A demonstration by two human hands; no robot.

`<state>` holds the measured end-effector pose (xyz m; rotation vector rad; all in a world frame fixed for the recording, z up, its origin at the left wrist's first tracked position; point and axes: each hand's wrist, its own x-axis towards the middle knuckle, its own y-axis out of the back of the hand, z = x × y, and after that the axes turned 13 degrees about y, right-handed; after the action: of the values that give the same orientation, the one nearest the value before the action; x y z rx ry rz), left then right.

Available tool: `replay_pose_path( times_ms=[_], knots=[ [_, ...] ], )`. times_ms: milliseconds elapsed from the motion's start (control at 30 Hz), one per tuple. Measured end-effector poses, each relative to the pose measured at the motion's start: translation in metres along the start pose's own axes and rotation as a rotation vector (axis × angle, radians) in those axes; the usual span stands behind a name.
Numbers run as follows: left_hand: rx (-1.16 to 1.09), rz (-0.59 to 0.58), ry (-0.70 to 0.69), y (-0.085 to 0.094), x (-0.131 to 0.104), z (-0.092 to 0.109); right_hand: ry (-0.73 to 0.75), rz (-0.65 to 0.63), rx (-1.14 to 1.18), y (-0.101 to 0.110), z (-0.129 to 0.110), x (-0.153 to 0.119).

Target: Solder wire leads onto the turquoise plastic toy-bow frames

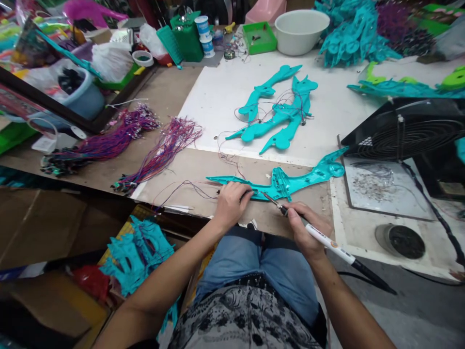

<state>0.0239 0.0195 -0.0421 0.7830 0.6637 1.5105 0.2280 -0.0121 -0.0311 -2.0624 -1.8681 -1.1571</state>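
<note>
A long turquoise plastic shell [305, 183] lies hollow side up along the bench's front edge. My left hand [231, 202] is closed over its left part, fingers and thumb curled together at the shell; a small dark piece shows by the fingertips, too small to name. Thin wires [185, 183] trail out to the left from beneath that hand. In my right hand [308, 228] is a white-handled soldering iron [323, 239], gripped like a pen. Its tip reaches into the shell just right of my left fingertips; whether it touches anything there I cannot tell.
Further back lie several wired turquoise shells [286, 114]. Bundles of red and purple wires [170, 145] are on the left. At right stand a black fan [403, 128], a board with solder scraps [385, 189] and a round tin [399, 241]. More turquoise parts [140, 254] sit below the bench.
</note>
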Motion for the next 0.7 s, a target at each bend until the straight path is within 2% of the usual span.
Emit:
replay_pose_path(
  times_ms=[267,367,433,533,700],
  knots=[
    [-0.055,0.026,-0.023,-0.007,0.001,-0.002,0.120,-0.051,0.053,-0.002,-0.003,0.004],
    [-0.153,0.034,0.063,-0.005,0.001,0.000,0.199,-0.115,0.073,-0.002,-0.005,0.006],
    [-0.288,0.037,0.177,-0.003,0.002,0.000,0.239,-0.100,0.075,-0.004,-0.006,0.007],
    [-0.492,0.039,0.315,0.000,0.004,0.000,0.223,-0.060,0.081,-0.010,-0.007,0.012],
    [-0.543,0.029,0.336,0.002,0.006,0.000,0.178,-0.091,0.084,-0.021,-0.006,0.018]
  ],
)
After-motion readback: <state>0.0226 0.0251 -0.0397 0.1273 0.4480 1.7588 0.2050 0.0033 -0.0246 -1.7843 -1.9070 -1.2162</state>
